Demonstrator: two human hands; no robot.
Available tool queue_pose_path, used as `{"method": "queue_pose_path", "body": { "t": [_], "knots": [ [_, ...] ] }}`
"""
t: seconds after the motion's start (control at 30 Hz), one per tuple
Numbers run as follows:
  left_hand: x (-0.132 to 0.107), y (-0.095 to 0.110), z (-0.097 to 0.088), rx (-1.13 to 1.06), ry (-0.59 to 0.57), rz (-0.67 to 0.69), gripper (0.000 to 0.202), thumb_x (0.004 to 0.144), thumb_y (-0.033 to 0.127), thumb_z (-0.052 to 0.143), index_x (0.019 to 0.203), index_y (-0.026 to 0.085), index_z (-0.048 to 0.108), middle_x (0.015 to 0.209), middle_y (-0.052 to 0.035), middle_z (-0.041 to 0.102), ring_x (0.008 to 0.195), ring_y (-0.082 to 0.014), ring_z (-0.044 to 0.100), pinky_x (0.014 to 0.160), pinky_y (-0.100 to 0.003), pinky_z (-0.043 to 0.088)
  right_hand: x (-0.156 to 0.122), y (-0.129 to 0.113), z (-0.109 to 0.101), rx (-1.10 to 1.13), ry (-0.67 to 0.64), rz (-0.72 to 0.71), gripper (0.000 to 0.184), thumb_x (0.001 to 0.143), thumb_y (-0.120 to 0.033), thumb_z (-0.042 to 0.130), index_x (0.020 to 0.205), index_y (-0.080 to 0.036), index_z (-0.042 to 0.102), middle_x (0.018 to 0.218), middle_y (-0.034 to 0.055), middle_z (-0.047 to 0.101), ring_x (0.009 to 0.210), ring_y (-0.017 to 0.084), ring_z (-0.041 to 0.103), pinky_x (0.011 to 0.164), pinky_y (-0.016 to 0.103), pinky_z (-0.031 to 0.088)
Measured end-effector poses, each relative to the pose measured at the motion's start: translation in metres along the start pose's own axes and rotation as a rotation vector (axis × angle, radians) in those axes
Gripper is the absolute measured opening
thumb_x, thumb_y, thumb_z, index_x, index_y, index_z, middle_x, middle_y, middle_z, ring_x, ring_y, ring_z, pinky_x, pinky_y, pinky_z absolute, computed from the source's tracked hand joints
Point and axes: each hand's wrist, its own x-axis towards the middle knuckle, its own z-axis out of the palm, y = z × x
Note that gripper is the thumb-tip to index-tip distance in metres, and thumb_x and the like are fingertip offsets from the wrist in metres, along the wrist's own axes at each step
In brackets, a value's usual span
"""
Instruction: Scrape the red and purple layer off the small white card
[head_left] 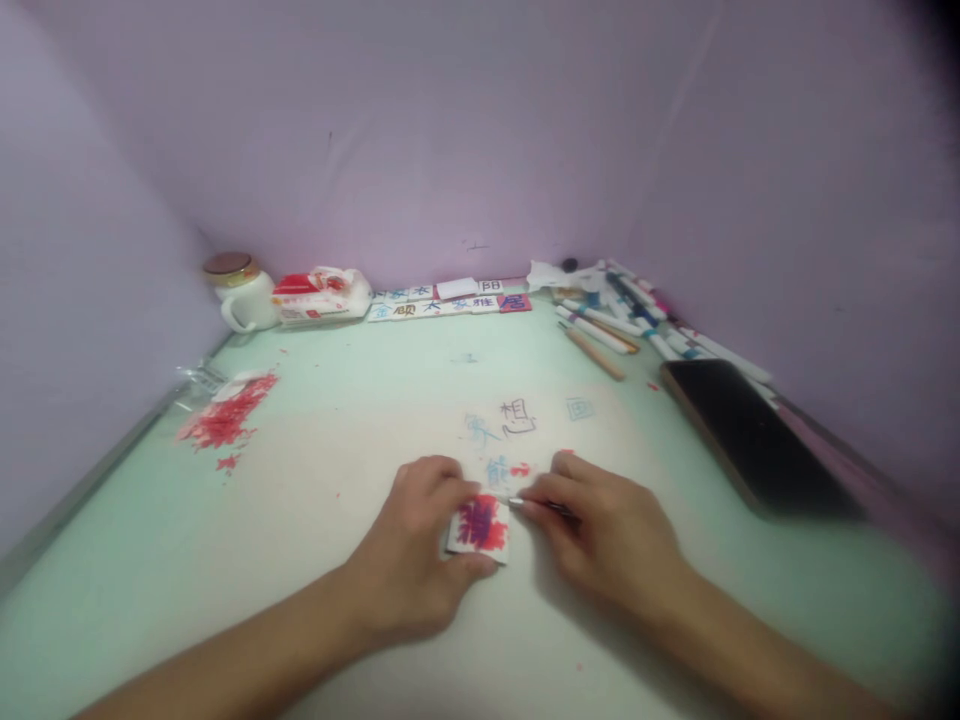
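My left hand (420, 540) grips a small white square block (502, 552) by its far and near edges, thumb at the near side. Ragged red covers part of the block's top, with a purple written character over it. At the block's right edge, my right hand (600, 520) pinches a slim metal-tipped carving tool (516, 502). Most of the tool is hidden by the fingers. Just beyond the block, handwritten characters (516, 416) in blue and purple mark the tabletop, beside small red bits (520, 469).
Red shavings (229, 415) lie in a heap at left. Along the back stand a white mug (251, 300), a tissue pack (319, 300) and rows of lettered square blocks (442, 306). Marker pens (600, 328), a wooden-handled tool (596, 355) and a black phone (750, 430) are at right.
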Motion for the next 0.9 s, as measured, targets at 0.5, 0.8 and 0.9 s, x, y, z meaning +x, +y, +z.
{"method": "queue_pose_path", "body": {
  "t": [0.5, 0.8, 0.9],
  "knots": [
    [0.006, 0.004, -0.004, -0.001, -0.053, -0.043, 0.036, 0.069, 0.022, 0.076, 0.101, 0.013, 0.063, 0.111, -0.0149, 0.055, 0.102, -0.0294, 0.056, 0.088, -0.046, 0.050, 0.013, 0.015, -0.007, 0.021, -0.142, -0.196, 0.023, 0.086, -0.026, 0.051, 0.072, -0.019, 0.067, 0.064, 0.0005, 0.053, 0.056, 0.013, 0.048, 0.053, 0.026, 0.030],
    [0.008, 0.005, -0.005, 0.017, -0.049, -0.057, 0.037, 0.063, 0.019, 0.082, 0.095, 0.012, 0.064, 0.106, -0.0147, 0.056, 0.100, -0.0304, 0.056, 0.086, -0.047, 0.050, 0.002, 0.002, -0.004, 0.024, -0.121, -0.030, 0.027, 0.086, -0.028, 0.047, 0.073, -0.020, 0.069, 0.067, 0.0025, 0.057, 0.057, 0.016, 0.054, 0.054, 0.028, 0.033],
    [0.009, 0.004, -0.006, -0.014, -0.073, -0.033, 0.037, 0.064, 0.020, 0.081, 0.095, 0.012, 0.063, 0.107, -0.0143, 0.055, 0.099, -0.0293, 0.056, 0.087, -0.046, 0.050, 0.003, -0.001, -0.004, 0.050, -0.132, 0.060, 0.023, 0.082, -0.027, 0.049, 0.071, -0.021, 0.069, 0.068, 0.0023, 0.059, 0.060, 0.017, 0.056, 0.056, 0.029, 0.034]
  ]
}}
